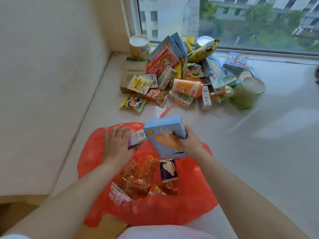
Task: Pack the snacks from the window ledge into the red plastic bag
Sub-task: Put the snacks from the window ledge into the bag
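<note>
The red plastic bag (pixel 96 152) lies open on the white window ledge (pixel 259 152) in front of me. Inside it are orange-red snack packets (pixel 138 176), a dark blue packet (pixel 168 170) and a white pouch (pixel 117 195). My right hand (pixel 188 142) grips a light blue box (pixel 164 135) above the bag's far rim. My left hand (pixel 115 145) holds a small purple-and-white carton (pixel 137 138) just left of the box. A heap of snacks (pixel 181 76) sits farther back by the window.
The heap holds boxes, pouches and three round tubs: one at the back left (pixel 139 46), one at the back (pixel 205 41), a green one on the right (pixel 248 92). A wall (pixel 43 83) borders the ledge on the left; the window pane (pixel 241 19) closes the back.
</note>
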A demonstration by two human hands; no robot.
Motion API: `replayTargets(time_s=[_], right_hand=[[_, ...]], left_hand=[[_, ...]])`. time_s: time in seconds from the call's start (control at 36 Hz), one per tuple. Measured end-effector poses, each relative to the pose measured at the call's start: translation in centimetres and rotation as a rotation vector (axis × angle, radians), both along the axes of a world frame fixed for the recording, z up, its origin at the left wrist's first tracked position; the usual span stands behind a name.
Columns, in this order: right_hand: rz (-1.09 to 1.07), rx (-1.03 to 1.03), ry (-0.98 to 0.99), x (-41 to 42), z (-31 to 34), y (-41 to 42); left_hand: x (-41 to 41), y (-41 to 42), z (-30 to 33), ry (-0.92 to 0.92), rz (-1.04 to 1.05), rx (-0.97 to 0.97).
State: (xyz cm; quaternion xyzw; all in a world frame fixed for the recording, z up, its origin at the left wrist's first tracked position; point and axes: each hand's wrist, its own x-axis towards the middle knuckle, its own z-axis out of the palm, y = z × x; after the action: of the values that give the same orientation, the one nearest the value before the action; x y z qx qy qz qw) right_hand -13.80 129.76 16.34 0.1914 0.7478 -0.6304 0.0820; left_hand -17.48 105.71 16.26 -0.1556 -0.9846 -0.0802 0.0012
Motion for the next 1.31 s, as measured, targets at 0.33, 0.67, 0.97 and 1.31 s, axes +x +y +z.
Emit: replayTargets(time_s=[0.33,0.67,0.97,1.31], right_hand=[[0.904,1.101,-0.184,1.9,-1.3,0.7],[1.116,1.222,-0.39,3.9,-3.3,-1.1],[0.511,1.443,-0.586,4.2,-2.6,1.4],[0.197,1.163,-0.448,2.6,0.3,5.2]], left_hand=[[3.0,-2.3,-3.7,-0.321,-0.323,-0.549],[2.6,-5.0,-5.6,-0.431,-0.179,-0.628],[-0.4,-7.9,-4.1,-0.508,0.039,-0.376],[-8.6,-7.4,0.2,-0.236,0.266,0.035]])
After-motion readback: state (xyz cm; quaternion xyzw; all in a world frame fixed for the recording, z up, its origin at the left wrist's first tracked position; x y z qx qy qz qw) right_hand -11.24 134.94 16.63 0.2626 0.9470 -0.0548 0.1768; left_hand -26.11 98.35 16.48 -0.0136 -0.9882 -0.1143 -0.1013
